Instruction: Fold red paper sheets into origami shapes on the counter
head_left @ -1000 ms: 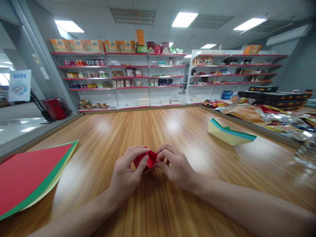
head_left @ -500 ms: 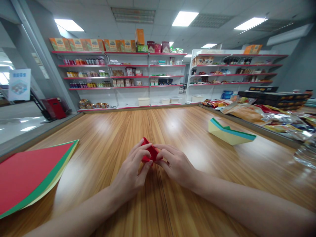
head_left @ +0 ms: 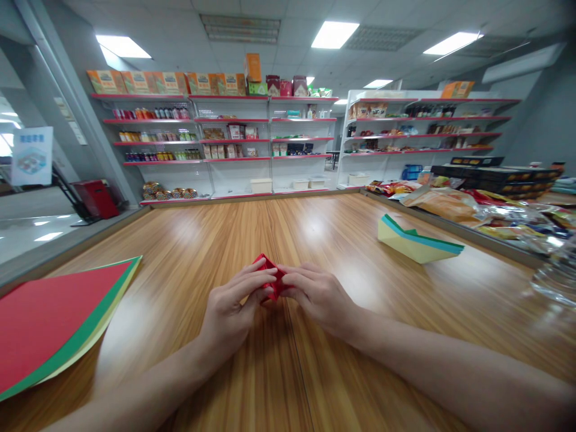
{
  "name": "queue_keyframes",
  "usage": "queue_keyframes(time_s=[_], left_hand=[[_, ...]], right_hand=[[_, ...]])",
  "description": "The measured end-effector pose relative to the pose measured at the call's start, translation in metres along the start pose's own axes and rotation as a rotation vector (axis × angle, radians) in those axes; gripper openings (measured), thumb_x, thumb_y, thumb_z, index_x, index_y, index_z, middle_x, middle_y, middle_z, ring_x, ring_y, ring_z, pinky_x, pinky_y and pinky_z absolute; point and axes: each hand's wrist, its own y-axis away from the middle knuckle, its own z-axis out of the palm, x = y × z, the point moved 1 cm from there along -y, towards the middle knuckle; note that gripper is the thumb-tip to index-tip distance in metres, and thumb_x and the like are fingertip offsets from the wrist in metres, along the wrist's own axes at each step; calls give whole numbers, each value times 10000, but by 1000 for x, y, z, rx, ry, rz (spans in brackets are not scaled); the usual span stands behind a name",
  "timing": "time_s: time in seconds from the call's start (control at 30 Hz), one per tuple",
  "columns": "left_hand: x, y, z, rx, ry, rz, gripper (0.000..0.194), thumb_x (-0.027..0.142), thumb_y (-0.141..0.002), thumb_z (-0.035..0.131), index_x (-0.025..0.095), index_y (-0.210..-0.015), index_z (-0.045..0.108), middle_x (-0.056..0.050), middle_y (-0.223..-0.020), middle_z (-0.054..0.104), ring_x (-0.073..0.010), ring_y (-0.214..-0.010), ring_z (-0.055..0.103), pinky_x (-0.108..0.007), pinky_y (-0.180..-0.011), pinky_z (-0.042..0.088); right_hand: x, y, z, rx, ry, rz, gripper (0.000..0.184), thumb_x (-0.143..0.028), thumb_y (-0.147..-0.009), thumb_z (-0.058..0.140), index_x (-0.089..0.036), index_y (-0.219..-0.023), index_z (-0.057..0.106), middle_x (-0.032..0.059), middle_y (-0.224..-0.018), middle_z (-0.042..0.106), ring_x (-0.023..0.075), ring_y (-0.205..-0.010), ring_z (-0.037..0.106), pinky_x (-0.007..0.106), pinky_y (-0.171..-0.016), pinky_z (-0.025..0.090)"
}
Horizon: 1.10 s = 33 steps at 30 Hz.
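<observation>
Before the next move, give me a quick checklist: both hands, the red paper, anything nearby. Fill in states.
1. Left hand on the red folded paper: ok, gripping its left side.
2. Right hand on the same paper: ok, gripping its right side.
3. Folds lined up: cannot tell, the hands cover much of the paper.
4. Paper boat out of the way: ok, on the table, beyond the right hand and apart from it.
5. Stack of colored sheets clear of the left arm: ok, apart, at the table's left.
</observation>
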Motion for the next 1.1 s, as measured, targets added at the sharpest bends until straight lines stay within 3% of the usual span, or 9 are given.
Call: queue_keyframes(time_s=[0.23, 0.5, 0.67, 0.73, 0.87, 1.0, 1.1], left_hand=[[0, -5, -2, 137, 375, -477, 111, 231, -805, 652, 198, -858, 744, -45, -919, 742, -197, -886, 682, -283, -819, 543], [-20, -19, -13, 384, 813, -715, 189, 294, -773, 694, 110, -813, 713, -90, -842, 718, -178, -761, 660, -248, -634, 530], [-23, -23, -17, 474, 942, -826, 132, 217, -843, 611, 118, -809, 692, -86, -863, 709, -175, -821, 658, -266, -692, 539], [-21, -22, -17, 422, 945, -818, 138, 222, -848, 604, 117, -819, 689, -92, -884, 706, -175, -822, 654, -262, -690, 535], [-16, -16, -10, 194, 867, -724, 187, 277, -804, 666, 122, -907, 685, -93, -958, 691, -155, -777, 640, -238, -681, 512], [-13, -8, -3, -8, 751, -698, 346, 304, -779, 692, 170, -1091, 626, -75, -975, 685, -175, -834, 640, -264, -741, 500], [-14, -5, 1, -75, 649, -677, 407, 321, -772, 689, 169, -1136, 589, -84, -1012, 677, -208, -909, 632, -300, -779, 500]], right_hand=[[3, 4, 6, 24, -54, 150, 129, -250, -884, 569, -161, -806, 619, 33, -730, 628, 143, -689, 562, 256, -638, 426], [0, 2, 5, 104, -158, 244, 214, -281, -860, 588, -146, -694, 582, 3, -608, 582, 96, -540, 498, 222, -513, 349], [0, 3, 4, 125, -169, 218, 227, -280, -865, 567, -143, -685, 568, 20, -611, 589, 107, -545, 516, 231, -513, 362], [0, 3, 3, 134, -157, 187, 223, -277, -864, 569, -143, -685, 561, 25, -617, 587, 113, -552, 519, 236, -515, 370], [0, 3, 1, 118, -74, 124, 192, -278, -867, 571, -150, -724, 565, 32, -653, 583, 140, -614, 532, 263, -565, 407], [-3, 1, 0, 68, -5, 141, 95, -251, -845, 580, -158, -827, 590, 91, -912, 612, 199, -859, 568, 335, -757, 467], [-6, 0, -1, 43, -8, 172, 143, -277, -810, 612, -160, -889, 596, 116, -1054, 564, 212, -953, 557, 353, -829, 474]])
